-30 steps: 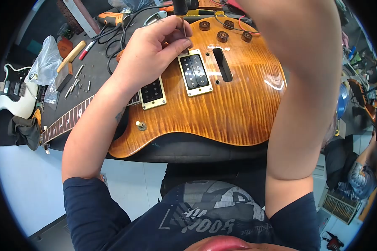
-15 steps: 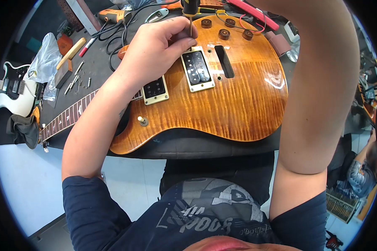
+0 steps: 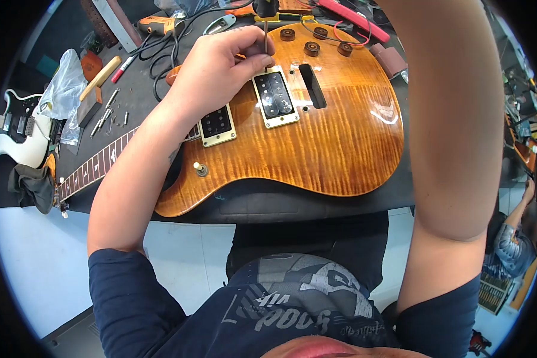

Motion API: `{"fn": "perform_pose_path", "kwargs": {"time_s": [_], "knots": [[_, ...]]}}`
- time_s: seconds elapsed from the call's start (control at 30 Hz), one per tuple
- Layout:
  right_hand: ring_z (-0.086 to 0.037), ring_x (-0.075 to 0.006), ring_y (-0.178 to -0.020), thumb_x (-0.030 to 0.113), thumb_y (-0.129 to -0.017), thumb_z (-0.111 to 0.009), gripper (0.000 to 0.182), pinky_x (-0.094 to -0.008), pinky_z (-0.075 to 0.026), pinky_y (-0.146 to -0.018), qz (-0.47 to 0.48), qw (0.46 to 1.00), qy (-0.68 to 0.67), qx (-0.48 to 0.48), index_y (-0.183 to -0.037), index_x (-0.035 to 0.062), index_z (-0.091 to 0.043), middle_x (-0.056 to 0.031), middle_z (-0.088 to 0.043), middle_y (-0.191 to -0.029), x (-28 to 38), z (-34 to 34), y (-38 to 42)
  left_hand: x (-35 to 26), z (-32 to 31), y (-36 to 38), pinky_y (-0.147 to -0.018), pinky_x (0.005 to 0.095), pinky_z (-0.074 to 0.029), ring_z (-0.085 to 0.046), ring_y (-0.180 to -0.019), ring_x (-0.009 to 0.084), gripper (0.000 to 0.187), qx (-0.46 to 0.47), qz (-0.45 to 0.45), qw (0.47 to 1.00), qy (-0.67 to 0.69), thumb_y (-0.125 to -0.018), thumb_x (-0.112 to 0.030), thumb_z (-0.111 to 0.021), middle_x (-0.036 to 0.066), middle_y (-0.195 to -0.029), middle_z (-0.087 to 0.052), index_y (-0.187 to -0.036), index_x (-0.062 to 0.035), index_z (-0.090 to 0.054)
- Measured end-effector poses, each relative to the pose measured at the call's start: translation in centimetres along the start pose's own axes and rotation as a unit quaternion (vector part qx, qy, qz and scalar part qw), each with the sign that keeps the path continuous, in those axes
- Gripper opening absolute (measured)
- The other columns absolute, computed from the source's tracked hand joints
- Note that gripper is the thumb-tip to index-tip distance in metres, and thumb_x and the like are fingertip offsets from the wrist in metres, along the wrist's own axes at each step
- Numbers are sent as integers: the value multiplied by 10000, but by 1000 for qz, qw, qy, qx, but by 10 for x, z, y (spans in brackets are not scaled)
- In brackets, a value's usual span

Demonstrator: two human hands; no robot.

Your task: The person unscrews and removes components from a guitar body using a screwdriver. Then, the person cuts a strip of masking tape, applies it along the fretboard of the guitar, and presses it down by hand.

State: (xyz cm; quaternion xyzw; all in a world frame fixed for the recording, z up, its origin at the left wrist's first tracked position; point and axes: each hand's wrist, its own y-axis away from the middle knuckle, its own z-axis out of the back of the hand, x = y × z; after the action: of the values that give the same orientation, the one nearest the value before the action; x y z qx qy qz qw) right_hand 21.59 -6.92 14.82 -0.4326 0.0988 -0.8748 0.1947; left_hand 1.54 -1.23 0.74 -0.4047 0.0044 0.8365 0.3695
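An orange flame-top electric guitar [image 3: 328, 137] lies on a black bench mat. My left hand [image 3: 218, 65] rests on its upper edge, with thumb and fingers pinched around the thin shaft of a screwdriver [image 3: 265, 33]. The tip stands at the far edge of the cream-framed bridge pickup [image 3: 274, 98]. The black handle reaches the top of the picture. My right forearm [image 3: 447, 149] rises along the right side, and its hand is out of view. The neck pickup [image 3: 216, 125] sits just left of my wrist. An open slot [image 3: 311, 86] and several brown knobs [image 3: 311, 48] lie beyond.
The guitar neck [image 3: 95, 170] runs left over a dark cloth [image 3: 36, 185]. A white guitar [image 3: 18, 128], a plastic bag [image 3: 65, 83], small loose metal parts [image 3: 107, 116], an orange power tool [image 3: 155, 25] with cables and a red tool [image 3: 352, 18] crowd the bench. Another person [image 3: 510, 238] crouches at right.
My left hand and the screwdriver stay at the bridge pickup's far edge. The view has shifted a little, and the handle sits slightly more to the left than half a second ago.
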Motion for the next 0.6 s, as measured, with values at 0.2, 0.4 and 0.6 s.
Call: {"fn": "perform_pose_path", "kwargs": {"time_s": [0.2,0.4,0.6], "knots": [[-780,-190,-844,241,-992,-740,291,-314,-627,-709,17,998,53,9,-1144,-6,-753,-127,-808,-972,3,-2,7,-2,2,2,-914,275,-596,-762,-1027,120,108,7,20,1000,-3,-1032,-48,-688,65,-1022,-782,-1128,1,-698],[-780,-199,-846,241,-997,-732,292,-321,-625,-713,28,996,86,11,-1145,-10,-752,-134,-806,-969,5,0,9,6,-1,0,-919,280,-594,-758,-1028,121,106,6,11,1000,27,-1031,-43,-688,61,-1028,-781,-1125,4,-701],[-780,-207,-847,241,-1002,-724,294,-328,-623,-717,36,992,116,15,-1145,-14,-752,-141,-804,-966,9,1,9,4,-2,1,-923,279,-594,-756,-1035,118,109,11,15,999,28,-1028,-39,-693,61,-1023,-780,-1124,12,-703]]}}
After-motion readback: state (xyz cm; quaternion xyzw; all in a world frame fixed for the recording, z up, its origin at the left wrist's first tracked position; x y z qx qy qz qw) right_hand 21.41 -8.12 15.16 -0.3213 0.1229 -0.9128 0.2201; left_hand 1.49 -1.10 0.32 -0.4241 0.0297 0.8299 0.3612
